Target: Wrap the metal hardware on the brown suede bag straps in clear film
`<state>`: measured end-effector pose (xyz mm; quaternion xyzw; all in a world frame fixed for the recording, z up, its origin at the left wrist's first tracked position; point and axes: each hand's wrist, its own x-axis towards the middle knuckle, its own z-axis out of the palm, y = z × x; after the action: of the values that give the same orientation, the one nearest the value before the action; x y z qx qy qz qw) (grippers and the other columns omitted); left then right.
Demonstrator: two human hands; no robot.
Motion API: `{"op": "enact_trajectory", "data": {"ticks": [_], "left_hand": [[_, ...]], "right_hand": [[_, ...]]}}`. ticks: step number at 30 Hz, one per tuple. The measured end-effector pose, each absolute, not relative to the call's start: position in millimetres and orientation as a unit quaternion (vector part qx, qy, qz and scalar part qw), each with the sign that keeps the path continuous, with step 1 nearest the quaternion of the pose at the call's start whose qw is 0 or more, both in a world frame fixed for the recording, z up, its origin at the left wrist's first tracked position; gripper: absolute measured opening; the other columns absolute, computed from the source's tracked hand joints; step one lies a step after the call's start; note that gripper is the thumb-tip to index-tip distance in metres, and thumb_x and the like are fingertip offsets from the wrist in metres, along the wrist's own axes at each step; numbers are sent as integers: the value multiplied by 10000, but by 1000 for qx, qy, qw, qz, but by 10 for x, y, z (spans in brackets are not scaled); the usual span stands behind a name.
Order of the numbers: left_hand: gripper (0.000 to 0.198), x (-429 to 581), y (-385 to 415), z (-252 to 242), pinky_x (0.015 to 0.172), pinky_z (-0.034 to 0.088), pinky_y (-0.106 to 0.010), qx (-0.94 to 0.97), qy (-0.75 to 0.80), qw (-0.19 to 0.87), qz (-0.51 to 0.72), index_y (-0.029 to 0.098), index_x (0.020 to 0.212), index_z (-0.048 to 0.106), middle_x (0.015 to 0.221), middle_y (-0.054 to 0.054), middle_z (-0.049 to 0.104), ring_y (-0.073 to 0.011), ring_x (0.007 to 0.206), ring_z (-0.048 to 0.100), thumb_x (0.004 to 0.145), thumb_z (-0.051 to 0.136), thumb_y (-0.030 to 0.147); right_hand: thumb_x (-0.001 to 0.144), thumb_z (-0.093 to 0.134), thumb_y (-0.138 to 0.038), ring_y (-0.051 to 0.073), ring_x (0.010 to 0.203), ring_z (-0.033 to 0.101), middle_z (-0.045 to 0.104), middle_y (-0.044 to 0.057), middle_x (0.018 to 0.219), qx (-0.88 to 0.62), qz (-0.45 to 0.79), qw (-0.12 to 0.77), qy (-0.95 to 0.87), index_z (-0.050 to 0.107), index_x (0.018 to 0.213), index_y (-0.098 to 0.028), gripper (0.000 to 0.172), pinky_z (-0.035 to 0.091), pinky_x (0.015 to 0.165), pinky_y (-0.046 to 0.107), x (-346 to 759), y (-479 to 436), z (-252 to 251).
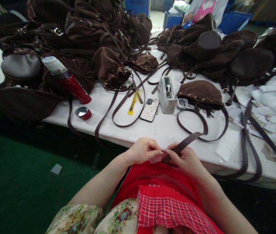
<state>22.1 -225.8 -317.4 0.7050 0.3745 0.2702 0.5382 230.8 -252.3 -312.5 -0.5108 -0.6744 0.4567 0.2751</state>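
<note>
Above the red apron, just in front of the table's near edge, my two hands meet with fingertips close together. My right hand [186, 160] is closed around the end of a dark brown strap [188, 140] with punched holes. This strap curves back over the table toward a small brown suede drawstring bag [200, 92]. Pinched in my left hand [143, 151] is a small pale, see-through piece [155, 159], perhaps film or tape. The fingers partly hide it, so I cannot tell whether it touches the strap.
A tape dispenser [166, 97], a phone [149, 110] and a yellow-handled comb [133, 102] lie ahead on the white table [128, 131]. At left are a red bottle [73, 84] and its cup [83, 113]. Brown bags [86, 35] are heaped behind. White wrappers [274, 107] cover the right.
</note>
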Motion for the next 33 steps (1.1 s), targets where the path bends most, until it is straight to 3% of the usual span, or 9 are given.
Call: {"op": "enact_trajectory", "data": {"ticks": [5,9,11,13,16,20,23,26,33], "left_hand": [[221,258,-2303,-3500,640,484,-234,633,402,589,301,100,754,709,743,-73,683,-133,659,615,804,658,309],[212,256,-2563,-3729,673,478,-237,622,471,527,338,129,697,675,727,-47,647,-123,670,590,816,638,302],[224,254,-2673,-3721,674,478,-240,617,496,495,358,143,710,680,717,-41,639,-123,664,582,837,616,316],[229,252,-2719,-3659,692,486,-248,608,496,487,382,151,734,691,742,-48,652,-128,682,594,851,603,328],[225,245,-2685,-3550,720,495,-253,604,478,489,410,151,743,701,775,-59,668,-137,721,614,855,604,321],[214,194,-2573,-3446,710,500,-240,620,446,505,402,139,821,716,844,-71,671,-136,752,627,862,600,315],[178,121,-2502,-3411,728,500,-243,677,420,508,327,156,883,732,895,-70,679,-146,789,632,805,670,304],[128,77,-2470,-3423,749,492,-252,719,403,498,271,171,825,749,833,-56,690,-145,769,630,788,685,276],[217,107,-2508,-3455,644,471,-218,672,437,517,300,147,740,745,734,-60,691,-121,662,614,819,653,328]], "right_hand": [[862,561,-413,153,578,601,658,22,664,-546,456,282,-643,633,820,-178,249,467,526,245,2423,-2511,-3192],[858,565,-436,123,448,522,608,-3,559,-553,485,248,-630,643,845,-170,278,421,434,234,2463,-2537,-3280],[855,570,-427,142,505,574,657,22,624,-546,501,223,-633,671,902,-164,286,473,481,250,2436,-2558,-3306],[844,591,-394,194,714,664,722,67,819,-515,527,199,-646,693,990,-168,288,548,658,304,2369,-2581,-3323],[840,595,-348,235,929,667,725,81,978,-471,562,188,-654,700,1037,-178,280,531,859,376,2226,-2619,-3354],[859,562,-333,210,797,681,735,60,859,-492,528,213,-659,709,897,-182,214,548,759,335,2128,-2636,-3379],[855,562,-307,199,740,671,733,44,816,-499,477,205,-694,708,850,-201,181,536,729,324,2159,-2620,-3356],[851,565,-306,199,749,667,732,34,822,-503,445,195,-715,714,854,-217,173,528,740,332,2196,-2614,-3329],[851,597,-346,195,759,670,725,40,850,-528,432,234,-693,707,907,-224,174,540,730,330,2278,-2622,-3322]]}}
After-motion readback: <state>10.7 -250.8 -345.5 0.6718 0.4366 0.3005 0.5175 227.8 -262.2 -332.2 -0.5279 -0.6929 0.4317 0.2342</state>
